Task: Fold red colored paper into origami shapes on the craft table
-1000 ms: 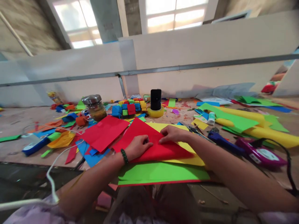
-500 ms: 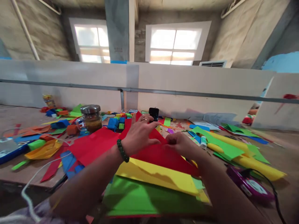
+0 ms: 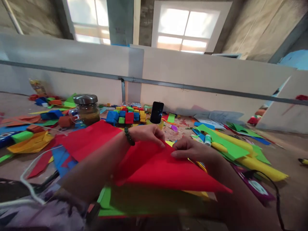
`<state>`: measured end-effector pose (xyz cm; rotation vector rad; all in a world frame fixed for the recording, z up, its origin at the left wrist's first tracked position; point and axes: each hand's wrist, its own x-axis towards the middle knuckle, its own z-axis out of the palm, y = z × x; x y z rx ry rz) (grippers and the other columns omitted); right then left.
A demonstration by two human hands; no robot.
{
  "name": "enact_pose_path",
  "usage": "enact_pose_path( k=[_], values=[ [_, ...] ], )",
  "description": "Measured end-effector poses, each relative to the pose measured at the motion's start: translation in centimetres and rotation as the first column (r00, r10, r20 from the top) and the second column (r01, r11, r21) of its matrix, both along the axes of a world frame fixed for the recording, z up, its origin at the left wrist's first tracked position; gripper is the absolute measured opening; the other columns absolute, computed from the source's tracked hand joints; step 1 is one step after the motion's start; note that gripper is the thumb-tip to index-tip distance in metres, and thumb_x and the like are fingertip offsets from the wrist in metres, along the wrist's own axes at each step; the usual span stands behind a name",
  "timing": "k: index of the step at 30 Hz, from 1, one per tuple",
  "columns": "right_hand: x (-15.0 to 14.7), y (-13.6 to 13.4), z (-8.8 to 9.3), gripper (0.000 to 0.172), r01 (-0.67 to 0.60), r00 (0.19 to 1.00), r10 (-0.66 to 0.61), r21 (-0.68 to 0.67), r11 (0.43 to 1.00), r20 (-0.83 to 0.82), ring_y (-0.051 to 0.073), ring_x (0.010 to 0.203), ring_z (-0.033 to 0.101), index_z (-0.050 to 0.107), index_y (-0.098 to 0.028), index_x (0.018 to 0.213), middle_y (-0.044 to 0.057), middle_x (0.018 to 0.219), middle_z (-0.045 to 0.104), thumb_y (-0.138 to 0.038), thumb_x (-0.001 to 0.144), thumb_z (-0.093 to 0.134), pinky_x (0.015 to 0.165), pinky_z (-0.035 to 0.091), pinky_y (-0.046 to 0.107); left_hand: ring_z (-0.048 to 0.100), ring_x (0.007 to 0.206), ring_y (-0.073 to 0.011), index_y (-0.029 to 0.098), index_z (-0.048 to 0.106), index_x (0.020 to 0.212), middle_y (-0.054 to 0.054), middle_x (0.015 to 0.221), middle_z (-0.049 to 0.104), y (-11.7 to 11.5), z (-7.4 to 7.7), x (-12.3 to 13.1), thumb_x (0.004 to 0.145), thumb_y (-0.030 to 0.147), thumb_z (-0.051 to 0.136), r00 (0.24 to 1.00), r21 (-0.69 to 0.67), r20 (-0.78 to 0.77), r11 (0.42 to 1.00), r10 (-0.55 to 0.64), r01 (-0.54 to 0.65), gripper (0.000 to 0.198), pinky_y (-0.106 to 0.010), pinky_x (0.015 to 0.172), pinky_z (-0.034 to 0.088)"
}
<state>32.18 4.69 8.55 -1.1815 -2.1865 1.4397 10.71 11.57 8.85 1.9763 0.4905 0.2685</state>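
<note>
A folded red paper sheet (image 3: 166, 170) is lifted above a stack of yellow and green sheets (image 3: 134, 202) at the table's near edge. My left hand (image 3: 148, 133), with a dark bead bracelet at the wrist, pinches the red sheet's far top corner. Just right of it, my right hand (image 3: 190, 150) pinches the same top edge. Both hands meet at the fold's peak, fingers closed on the paper.
Another red sheet (image 3: 89, 138) lies to the left. Behind stand a lidded glass jar (image 3: 87, 109), coloured foam cubes (image 3: 126, 116) and a black phone (image 3: 157, 112) upright on a tape roll. Green and yellow paper rolls (image 3: 243, 154) and a purple tool (image 3: 255, 186) lie at right. A white cable (image 3: 31, 192) crosses the left foreground.
The red sheet was flat under both hands, then lifted; now it is turned so its folded face slopes toward me. My left hand has dropped from raised and spread to pinching the top corner.
</note>
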Motion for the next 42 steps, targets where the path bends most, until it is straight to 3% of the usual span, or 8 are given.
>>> enact_pose_path(
  k=[3, 9, 17, 24, 28, 36, 42],
  values=[
    [0.0, -0.3, 0.1, 0.049, 0.029, 1.000, -0.030, -0.072, 0.997, -0.008, 0.005, 0.047, 0.026, 0.044, -0.016, 0.054, -0.008, 0.050, 0.033, -0.055, 0.074, 0.066, 0.043, 0.017, 0.022, 0.055, 0.063, -0.0131, 0.016, 0.072, 0.072, 0.001, 0.064, 0.066, 0.5, -0.4, 0.2, 0.068, 0.031, 0.073, 0.999, -0.059, 0.044, 0.998, -0.010, 0.013, 0.015, -0.024, 0.060, 0.040],
    [-0.1, -0.4, -0.2, 0.051, 0.116, 0.993, -0.117, -0.099, 0.988, -0.005, 0.004, 0.045, 0.023, 0.040, -0.017, 0.050, -0.008, 0.048, 0.030, -0.053, 0.070, 0.070, 0.042, 0.014, 0.022, 0.059, 0.067, -0.0142, 0.018, 0.076, 0.071, -0.001, 0.069, 0.071, 0.5, -0.5, 0.6, 0.065, 0.023, 0.074, 0.998, -0.054, 0.063, 0.998, -0.006, 0.010, 0.008, -0.024, 0.065, 0.044],
    [0.2, -1.3, 0.2, 0.046, 0.223, 0.972, -0.233, -0.183, 0.958, -0.034, 0.004, 0.044, 0.029, 0.044, -0.017, 0.053, -0.007, 0.049, 0.036, -0.049, 0.068, 0.073, 0.041, 0.018, 0.021, 0.063, 0.068, -0.0147, 0.020, 0.077, 0.070, -0.001, 0.070, 0.073, 1.1, -0.8, 0.5, 0.058, 0.020, 0.081, 0.995, -0.264, 0.089, 0.964, 0.036, -0.012, 0.013, -0.025, 0.066, 0.048],
    [-0.1, -1.4, 0.4, 0.044, 0.193, 0.977, -0.209, -0.220, 0.956, -0.052, 0.004, 0.043, 0.029, 0.045, -0.016, 0.051, -0.007, 0.047, 0.038, -0.046, 0.068, 0.073, 0.040, 0.017, 0.021, 0.064, 0.066, -0.0155, 0.020, 0.077, 0.069, -0.001, 0.068, 0.073, 1.1, -0.9, 0.6, 0.054, 0.020, 0.084, 0.997, -0.286, 0.081, 0.958, 0.011, 0.013, 0.017, -0.025, 0.062, 0.050],
    [-0.2, -1.6, 0.6, 0.045, 0.244, 0.966, -0.257, -0.221, 0.944, -0.030, 0.004, 0.043, 0.031, 0.045, -0.016, 0.051, -0.007, 0.047, 0.039, -0.047, 0.065, 0.075, 0.041, 0.018, 0.021, 0.062, 0.064, -0.0121, 0.019, 0.077, 0.071, 0.000, 0.067, 0.073, 1.1, -1.0, 0.6, 0.055, 0.019, 0.083, 0.997, -0.315, 0.071, 0.949, 0.003, 0.020, 0.017, -0.021, 0.061, 0.048],
    [-0.1, -1.7, 0.6, 0.042, 0.262, 0.962, -0.273, -0.220, 0.940, -0.024, 0.005, 0.043, 0.035, 0.050, -0.015, 0.053, -0.006, 0.048, 0.043, -0.047, 0.064, 0.076, 0.041, 0.021, 0.021, 0.063, 0.061, -0.0110, 0.017, 0.077, 0.073, 0.000, 0.066, 0.073, 1.5, -1.4, 0.6, 0.055, 0.020, 0.085, 0.998, -0.491, 0.067, 0.871, -0.003, 0.036, 0.020, -0.021, 0.063, 0.050],
    [-0.1, -1.6, 0.6, 0.041, 0.209, 0.976, -0.218, -0.214, 0.954, -0.022, 0.005, 0.043, 0.035, 0.053, -0.015, 0.055, -0.005, 0.050, 0.045, -0.048, 0.066, 0.074, 0.042, 0.021, 0.021, 0.063, 0.060, -0.0108, 0.017, 0.076, 0.070, 0.001, 0.065, 0.072, 1.9, -1.9, 0.6, 0.054, 0.019, 0.085, 0.996, -0.463, 0.086, 0.884, -0.019, 0.057, 0.019, -0.020, 0.064, 0.051]
  ],
)
